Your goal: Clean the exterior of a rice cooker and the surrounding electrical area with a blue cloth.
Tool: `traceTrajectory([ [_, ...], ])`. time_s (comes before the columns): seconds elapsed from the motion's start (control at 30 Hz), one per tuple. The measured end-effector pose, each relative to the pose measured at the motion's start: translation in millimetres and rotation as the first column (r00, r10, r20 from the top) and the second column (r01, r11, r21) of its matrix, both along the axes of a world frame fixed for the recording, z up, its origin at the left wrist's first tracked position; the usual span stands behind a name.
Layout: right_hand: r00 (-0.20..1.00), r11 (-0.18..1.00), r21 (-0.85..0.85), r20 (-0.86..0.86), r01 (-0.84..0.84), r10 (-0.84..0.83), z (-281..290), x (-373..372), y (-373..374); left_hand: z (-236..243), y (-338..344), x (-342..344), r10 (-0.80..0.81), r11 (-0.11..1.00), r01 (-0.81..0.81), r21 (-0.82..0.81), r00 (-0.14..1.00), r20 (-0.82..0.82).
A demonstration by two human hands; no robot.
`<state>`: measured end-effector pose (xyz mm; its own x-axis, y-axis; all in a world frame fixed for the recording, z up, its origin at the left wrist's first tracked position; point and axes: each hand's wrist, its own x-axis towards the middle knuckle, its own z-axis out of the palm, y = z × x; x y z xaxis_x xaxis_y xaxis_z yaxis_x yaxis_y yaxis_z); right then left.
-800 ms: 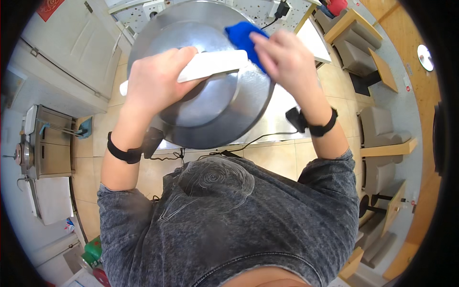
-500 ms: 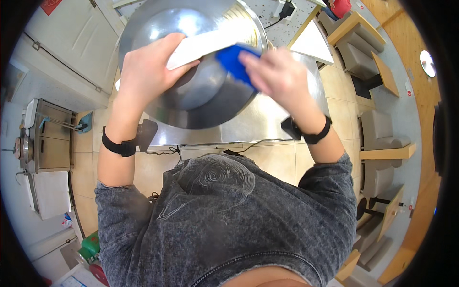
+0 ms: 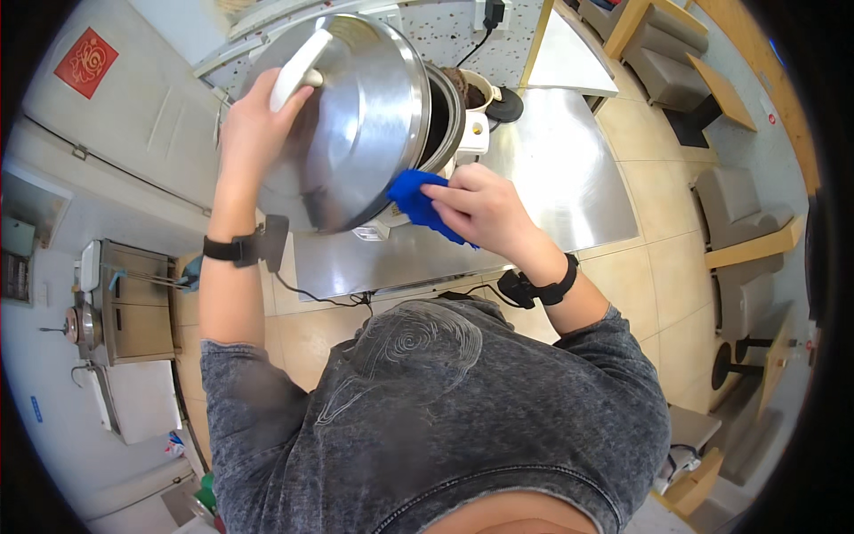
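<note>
Head view: the left hand is raised above the counter and closed around the white handle of a large stainless steel lid, fingers wrapped over the handle so that the lid hangs tilted steeply, its domed outer face turned toward the camera and its long axis running from upper left to lower right. The lower rim of the lid sits just beside the right hand. The right hand is closed on a blue cloth, which is bunched between thumb and fingers and projects to the person's left, touching or nearly touching the lid's lower rim; actual contact cannot be confirmed. The right hand is the nearer of the two to that rim; the rim lies to its left and slightly above it. Behind the lid stands an open cooker pot with a dark interior, partly masked by the lid, resting on a steel countertop. A white appliance body shows at the pot's right side, with a black cable running up toward a wall socket. Both wrists carry black bands. A tiled floor extends to the right of the counter.
</note>
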<state>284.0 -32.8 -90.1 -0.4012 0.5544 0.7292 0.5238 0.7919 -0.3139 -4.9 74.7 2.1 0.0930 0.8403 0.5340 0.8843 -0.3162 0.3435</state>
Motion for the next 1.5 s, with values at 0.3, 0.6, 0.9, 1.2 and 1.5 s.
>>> traceTrajectory([
  [0.3, 0.935, 0.93, -0.325, -0.245, 0.172, -0.258, -22.2, 87.1, -10.4, -6.1, 50.3, 59.3, 0.001, 0.998, -0.018, -0.062, 0.966, -0.257],
  [0.6, 0.773, 0.812, -0.5, -0.371, 0.3, -0.515, -60.6, 173.6, -22.5, -34.7, 83.2, 72.5, 0.01, 0.988, -0.059, -0.145, 0.948, -0.317],
  [0.9, 0.76, 0.792, -0.549, -0.386, 0.267, -0.523, -79.5, 194.6, -12.9, -43.0, 94.9, 81.7, -0.01, 0.975, -0.082, -0.208, 0.913, -0.407],
  [1.2, 0.587, 0.717, -0.694, -0.556, 0.062, -0.589, -90.1, 190.8, 13.8, -51.8, 107.1, 82.4, -0.047, 0.929, -0.082, -0.361, 0.941, -0.334],
  [1.5, 0.644, 0.757, -0.645, -0.623, -0.102, -0.444, -63.4, 133.8, 93.2, -66.9, 110.0, 75.7, -0.001, 0.912, -0.103, -0.398, 0.968, -0.253],
])
